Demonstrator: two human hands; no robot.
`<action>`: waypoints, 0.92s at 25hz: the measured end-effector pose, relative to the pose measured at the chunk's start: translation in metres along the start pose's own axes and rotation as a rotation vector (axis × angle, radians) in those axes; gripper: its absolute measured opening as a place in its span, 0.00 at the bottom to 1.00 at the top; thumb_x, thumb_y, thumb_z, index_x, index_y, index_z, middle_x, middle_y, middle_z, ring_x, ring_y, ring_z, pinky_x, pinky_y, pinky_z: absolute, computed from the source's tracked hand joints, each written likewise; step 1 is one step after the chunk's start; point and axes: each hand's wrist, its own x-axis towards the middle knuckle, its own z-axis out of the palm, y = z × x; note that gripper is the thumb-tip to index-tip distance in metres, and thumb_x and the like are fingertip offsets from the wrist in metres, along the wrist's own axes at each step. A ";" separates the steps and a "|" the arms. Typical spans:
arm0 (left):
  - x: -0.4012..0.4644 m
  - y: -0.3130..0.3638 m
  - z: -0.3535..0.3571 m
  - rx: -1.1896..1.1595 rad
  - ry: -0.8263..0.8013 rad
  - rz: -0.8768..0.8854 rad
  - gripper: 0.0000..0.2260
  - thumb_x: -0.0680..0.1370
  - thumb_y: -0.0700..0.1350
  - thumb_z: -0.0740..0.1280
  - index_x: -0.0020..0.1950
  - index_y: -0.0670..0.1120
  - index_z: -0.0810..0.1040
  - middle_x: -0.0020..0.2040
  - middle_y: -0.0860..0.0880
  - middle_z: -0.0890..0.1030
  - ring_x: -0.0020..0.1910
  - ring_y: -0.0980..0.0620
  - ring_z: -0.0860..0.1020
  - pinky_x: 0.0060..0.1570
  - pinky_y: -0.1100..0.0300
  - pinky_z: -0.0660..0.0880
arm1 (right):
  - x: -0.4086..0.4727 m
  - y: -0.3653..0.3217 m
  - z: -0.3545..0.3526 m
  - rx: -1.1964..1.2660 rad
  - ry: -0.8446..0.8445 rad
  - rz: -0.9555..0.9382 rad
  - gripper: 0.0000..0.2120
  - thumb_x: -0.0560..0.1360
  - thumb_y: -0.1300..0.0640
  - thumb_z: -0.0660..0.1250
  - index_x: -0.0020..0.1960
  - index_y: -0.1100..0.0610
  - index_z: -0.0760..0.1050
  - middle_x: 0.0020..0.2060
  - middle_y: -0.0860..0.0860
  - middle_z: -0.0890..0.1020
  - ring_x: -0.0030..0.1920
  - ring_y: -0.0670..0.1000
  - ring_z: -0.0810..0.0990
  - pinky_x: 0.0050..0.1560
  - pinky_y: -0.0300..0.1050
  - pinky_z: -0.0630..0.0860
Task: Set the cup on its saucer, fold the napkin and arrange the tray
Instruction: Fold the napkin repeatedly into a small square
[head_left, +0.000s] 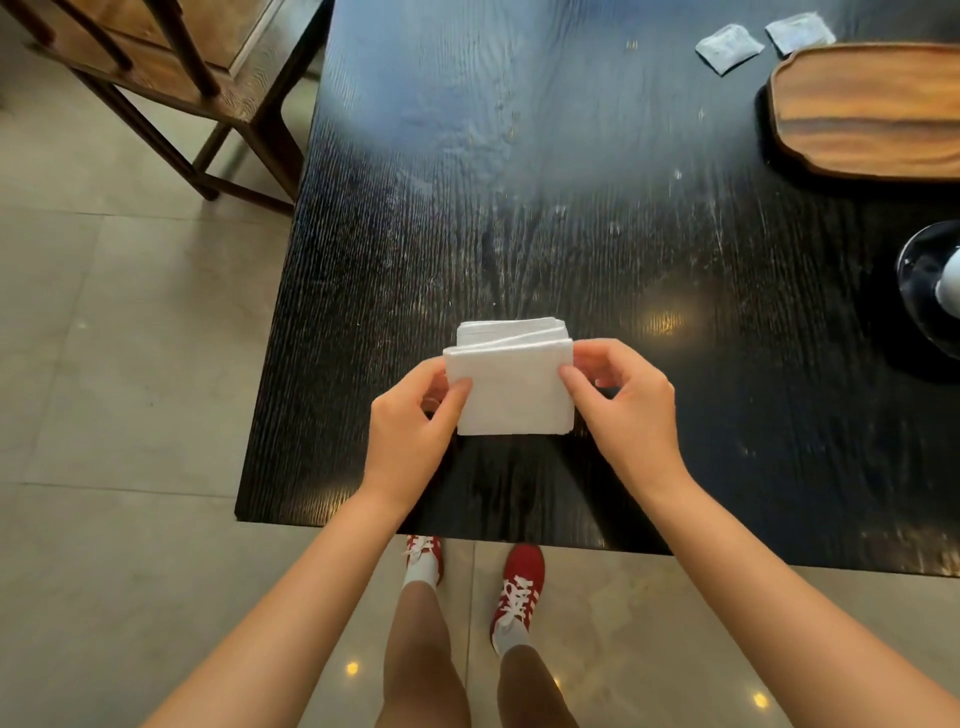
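A white napkin (511, 387), folded into a small thick rectangle, is held just above the black table (519, 208) near its front edge. My left hand (415, 421) pinches its left side and my right hand (623, 410) pinches its right side. The wooden tray (862, 109) lies at the far right of the table with nothing visible on it. At the right edge, a dark saucer (919, 275) carries a white cup (950, 280), both cut off by the frame.
Two small grey sachets (727, 47) (800, 31) lie behind the tray at the back right. A wooden chair (171, 78) stands off the table's left side on the tiled floor. The table's left edge and front corner are close to my left forearm.
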 end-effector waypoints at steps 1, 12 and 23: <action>0.007 -0.002 0.004 0.035 0.026 -0.013 0.10 0.77 0.44 0.65 0.57 0.48 0.77 0.44 0.54 0.80 0.43 0.56 0.78 0.43 0.59 0.77 | 0.006 0.002 0.005 -0.004 0.032 0.037 0.07 0.73 0.58 0.67 0.51 0.55 0.78 0.42 0.47 0.82 0.42 0.43 0.79 0.41 0.32 0.74; 0.023 -0.025 0.043 0.812 -0.137 0.239 0.26 0.79 0.53 0.47 0.75 0.45 0.50 0.77 0.46 0.54 0.75 0.51 0.48 0.71 0.40 0.47 | 0.021 0.019 0.043 -0.498 0.264 -0.229 0.19 0.75 0.63 0.60 0.66 0.58 0.69 0.59 0.55 0.78 0.60 0.54 0.75 0.60 0.49 0.72; 0.028 -0.029 0.044 0.899 -0.209 0.204 0.26 0.79 0.54 0.45 0.76 0.47 0.49 0.77 0.48 0.49 0.75 0.52 0.46 0.71 0.39 0.46 | 0.022 0.043 0.051 -0.878 -0.197 -0.317 0.28 0.78 0.49 0.46 0.74 0.60 0.50 0.75 0.56 0.54 0.75 0.53 0.48 0.73 0.54 0.53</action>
